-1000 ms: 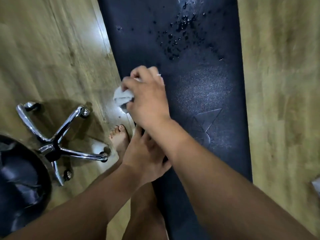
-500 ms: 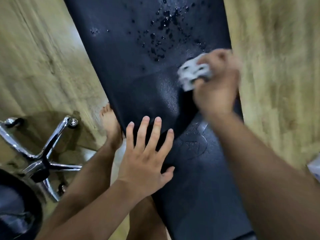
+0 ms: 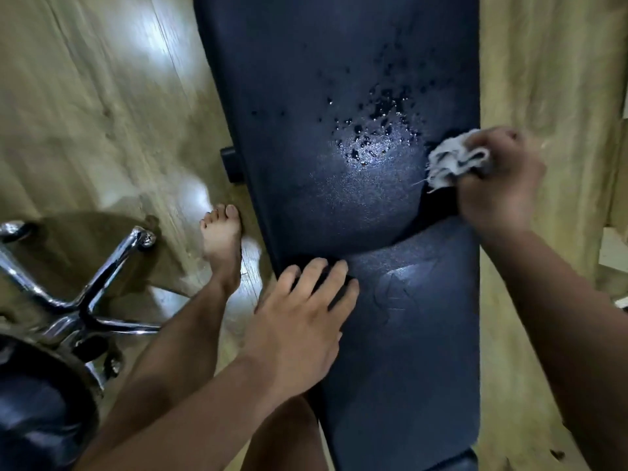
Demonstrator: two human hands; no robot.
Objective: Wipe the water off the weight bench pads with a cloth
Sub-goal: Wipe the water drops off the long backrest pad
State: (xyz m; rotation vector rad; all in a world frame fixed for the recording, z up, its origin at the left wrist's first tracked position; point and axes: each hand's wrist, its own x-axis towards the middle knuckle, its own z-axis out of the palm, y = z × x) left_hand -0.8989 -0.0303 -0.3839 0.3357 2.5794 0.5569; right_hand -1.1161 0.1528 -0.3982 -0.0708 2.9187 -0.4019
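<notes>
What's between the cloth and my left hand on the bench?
Head view: bare pad and the dark gap between the two pads; the droplets lie beyond that stretch.

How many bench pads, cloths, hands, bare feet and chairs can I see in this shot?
Bench pads: 2, far pad and near pad
Cloths: 1, the cloth
Hands: 2, left hand and right hand
Bare feet: 1, the foot
Chairs: 1, the chair
Total: 7

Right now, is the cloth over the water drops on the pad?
No, the cloth in the right hand is at the right edge of the pad, beside the uncovered drops.
</notes>
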